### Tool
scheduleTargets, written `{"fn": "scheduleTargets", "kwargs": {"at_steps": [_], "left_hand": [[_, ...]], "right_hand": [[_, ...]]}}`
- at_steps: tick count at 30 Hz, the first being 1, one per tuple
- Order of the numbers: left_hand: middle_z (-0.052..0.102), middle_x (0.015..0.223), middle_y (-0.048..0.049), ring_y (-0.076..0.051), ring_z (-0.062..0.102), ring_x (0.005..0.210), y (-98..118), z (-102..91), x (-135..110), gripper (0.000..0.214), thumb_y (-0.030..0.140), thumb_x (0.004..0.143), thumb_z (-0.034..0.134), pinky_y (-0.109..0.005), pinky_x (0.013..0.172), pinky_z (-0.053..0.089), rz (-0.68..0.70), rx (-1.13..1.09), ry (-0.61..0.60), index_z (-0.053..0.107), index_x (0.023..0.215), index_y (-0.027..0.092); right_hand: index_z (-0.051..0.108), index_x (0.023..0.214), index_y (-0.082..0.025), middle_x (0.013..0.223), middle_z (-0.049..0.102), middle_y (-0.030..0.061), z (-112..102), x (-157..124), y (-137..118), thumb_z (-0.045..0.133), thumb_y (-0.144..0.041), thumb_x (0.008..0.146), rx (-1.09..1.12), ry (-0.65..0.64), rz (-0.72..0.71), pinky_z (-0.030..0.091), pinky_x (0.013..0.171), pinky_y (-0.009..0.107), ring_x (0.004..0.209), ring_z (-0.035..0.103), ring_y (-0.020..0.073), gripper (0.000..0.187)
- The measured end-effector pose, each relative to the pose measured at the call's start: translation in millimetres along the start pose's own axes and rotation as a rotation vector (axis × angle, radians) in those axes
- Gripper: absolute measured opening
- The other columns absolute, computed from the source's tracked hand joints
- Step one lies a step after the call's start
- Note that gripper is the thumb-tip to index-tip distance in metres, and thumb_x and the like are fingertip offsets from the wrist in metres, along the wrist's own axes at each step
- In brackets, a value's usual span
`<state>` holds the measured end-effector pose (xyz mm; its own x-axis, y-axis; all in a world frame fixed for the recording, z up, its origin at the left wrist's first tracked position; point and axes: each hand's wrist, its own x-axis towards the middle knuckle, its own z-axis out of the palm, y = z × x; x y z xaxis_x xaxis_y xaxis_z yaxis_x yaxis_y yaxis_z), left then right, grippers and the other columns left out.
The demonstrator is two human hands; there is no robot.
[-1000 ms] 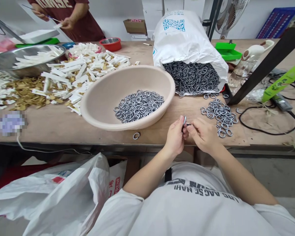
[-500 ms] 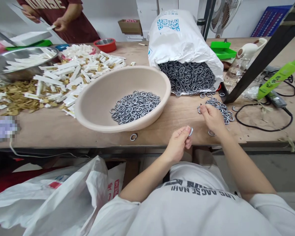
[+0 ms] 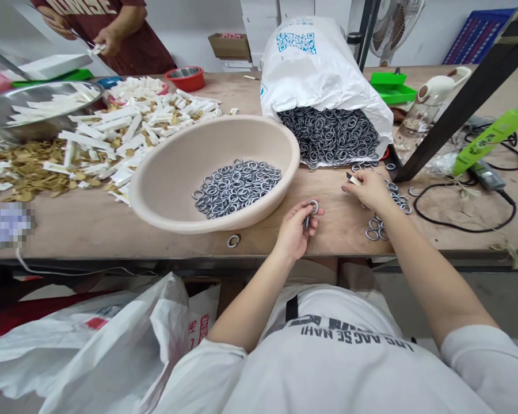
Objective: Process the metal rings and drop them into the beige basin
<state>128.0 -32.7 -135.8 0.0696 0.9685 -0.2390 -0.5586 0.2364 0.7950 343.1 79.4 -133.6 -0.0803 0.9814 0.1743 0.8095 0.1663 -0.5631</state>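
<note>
My left hand [image 3: 297,230] is closed on a metal ring [image 3: 313,207], just off the right side of a beige basin [image 3: 155,215]. A darker ring shows lower down among its fingers. Between the fingertips of my right hand [image 3: 373,191] is a small flat tool [image 3: 354,179] with a pale body and a dark tip; its exact kind is unclear. Under and beside that hand lies a loose pile of grey rings [image 3: 374,229]. More rings [image 3: 242,187] fill the bottom of the basin. One ring [image 3: 233,241] lies alone near the table edge.
A white sack [image 3: 319,75] spills rings behind the basin. A slanted black post [image 3: 453,103] and a cable [image 3: 435,225] stand at right. White and tan pieces [image 3: 125,132] heap at left beside a metal bowl [image 3: 84,103]. Across the table, another person's hands [image 3: 107,41] work.
My left hand has moved left and forward, and the ring in it now faces up. My right hand has shifted slightly, showing the pale tool. The other person's hands have moved.
</note>
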Motion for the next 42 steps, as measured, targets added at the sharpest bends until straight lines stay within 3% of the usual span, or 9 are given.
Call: {"fn": "scheduleTargets", "kwargs": {"at_steps": [6,10,13,19,24,29,34,39,42], "left_hand": [[0.064,0.082,-0.0009,-0.005,0.049,0.055,1.0,10.5,10.5,0.044,0.047,0.069,0.085,-0.015,0.040,0.028,-0.013,0.025,0.043,0.056,0.083,0.016],[0.052,0.068,0.0044,-0.005,0.038,0.052,-7.0,17.1,6.7,0.045,0.055,0.074,0.080,-0.017,0.041,0.021,0.130,0.157,0.010,0.057,0.082,0.018],[0.053,0.069,0.0016,-0.006,0.040,0.057,-11.2,21.1,-3.0,0.047,0.061,0.080,0.072,-0.018,0.046,0.026,0.222,0.252,-0.059,0.061,0.077,0.016],[0.047,0.062,0.0035,-0.007,0.038,0.053,-9.2,32.3,-21.5,0.042,0.058,0.081,0.073,-0.019,0.048,0.029,0.228,0.112,-0.001,0.062,0.077,0.017],[0.043,0.055,0.0043,-0.005,0.030,0.046,-2.7,34.7,-24.9,0.048,0.058,0.084,0.069,-0.019,0.042,0.019,0.129,0.051,-0.059,0.047,0.068,0.018],[0.040,0.052,0.0062,-0.004,0.029,0.042,-0.2,31.8,-25.9,0.048,0.056,0.083,0.070,-0.018,0.040,0.018,0.047,-0.048,-0.026,0.044,0.069,0.019],[0.039,0.055,0.0069,-0.004,0.029,0.044,-3.3,32.4,-27.5,0.048,0.055,0.079,0.075,-0.018,0.041,0.021,0.082,-0.048,0.038,0.046,0.069,0.018],[0.037,0.054,0.0067,-0.005,0.029,0.045,-6.0,26.1,-30.5,0.049,0.057,0.084,0.070,-0.019,0.043,0.020,0.133,0.006,-0.038,0.045,0.068,0.018],[0.041,0.054,0.0045,-0.006,0.033,0.048,-6.9,21.6,-35.9,0.051,0.058,0.089,0.064,-0.020,0.046,0.025,0.180,0.119,-0.190,0.044,0.064,0.018]], "right_hand": [[0.071,0.081,-0.017,0.073,0.067,0.0020,5.2,-19.7,-13.1,0.073,-0.037,0.077,0.356,0.015,-0.039,0.038,0.063,0.028,0.066,0.053,0.0153,0.021],[0.063,0.082,-0.019,0.070,0.062,-0.0015,8.5,-56.2,-48.8,0.078,-0.046,0.077,0.835,-0.013,0.012,0.039,0.055,0.025,0.056,0.047,0.0107,0.031],[0.064,0.088,-0.021,0.075,0.064,-0.0009,15.2,-87.0,-72.6,0.075,-0.051,0.082,0.966,0.030,-0.006,0.044,0.057,0.026,0.060,0.053,0.0117,0.033],[0.070,0.100,-0.025,0.090,0.069,0.0024,25.3,-109.9,-84.0,0.075,-0.051,0.085,0.804,0.196,-0.176,0.051,0.075,0.032,0.081,0.063,0.0179,0.031],[0.061,0.086,-0.024,0.073,0.061,-0.0009,17.3,-93.9,-76.7,0.060,-0.065,0.090,0.838,0.033,-0.126,0.043,0.063,0.029,0.066,0.056,0.0152,0.042],[0.059,0.102,-0.025,0.083,0.067,0.0023,3.6,-112.8,-81.9,0.040,-0.055,0.103,0.422,-0.017,-0.260,0.038,0.067,0.031,0.075,0.060,0.0190,0.035],[0.062,0.099,-0.023,0.082,0.068,0.0045,-4.3,-128.6,-94.1,0.047,-0.046,0.101,0.078,0.088,-0.395,0.032,0.064,0.032,0.072,0.058,0.0198,0.028],[0.062,0.093,-0.023,0.078,0.067,0.0010,-12.1,-118.7,-92.1,0.045,-0.044,0.102,0.164,-0.087,-0.422,0.031,0.062,0.030,0.069,0.057,0.0173,0.028],[0.062,0.087,-0.022,0.078,0.067,0.0006,-10.7,-101.6,-75.0,0.041,-0.048,0.104,0.262,-0.131,-0.323,0.035,0.065,0.028,0.072,0.060,0.0171,0.038]]}}
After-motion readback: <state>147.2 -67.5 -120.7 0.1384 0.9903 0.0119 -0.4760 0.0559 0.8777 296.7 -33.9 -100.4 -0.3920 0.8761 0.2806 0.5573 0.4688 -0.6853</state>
